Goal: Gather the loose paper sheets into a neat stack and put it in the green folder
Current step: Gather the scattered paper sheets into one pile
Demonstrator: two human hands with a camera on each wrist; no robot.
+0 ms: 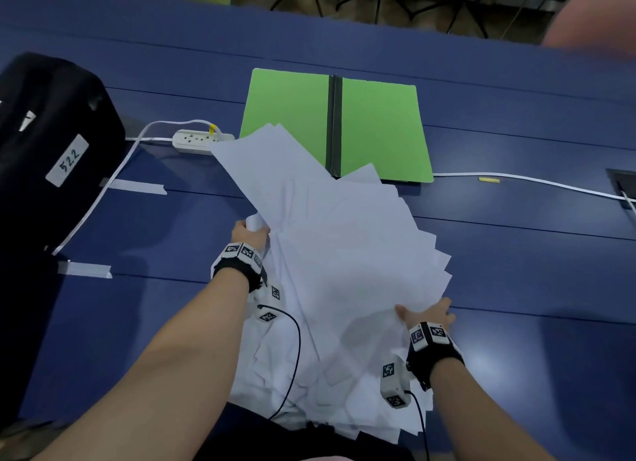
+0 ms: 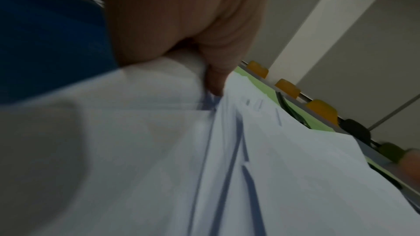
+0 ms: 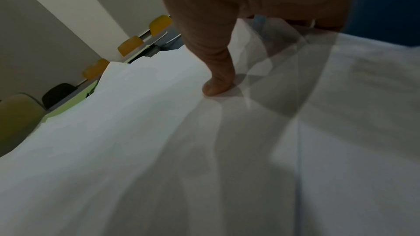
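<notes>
Head view: both hands on a fanned, untidy heap of paper sheets (image 1: 344,254) at the near edge of the blue table (image 1: 516,271), far ends of the sheets overlapping the near edge of the green folder (image 1: 378,126). Folder lying open and flat toward the far edge, dark spine up the middle. Left hand (image 1: 249,235) gripping a curled bunch of sheet edges on the heap's left side; right hand (image 1: 426,314) at the right side, thumb on top, fingers hidden beneath the paper. White power strip (image 1: 203,141) just left of the folder, its cable running to a black bag (image 1: 51,144) near the left edge.

Left wrist view, blurred: fingers (image 2: 216,78) curled round and pinching the rolled sheet edges, a detail lost from above.

Right wrist view: thumb (image 3: 218,78) pressed down on the top sheet, other fingers under the stack's edge, so pinching the sheets; yellow chair backs (image 3: 130,45) beyond the far edge.
</notes>
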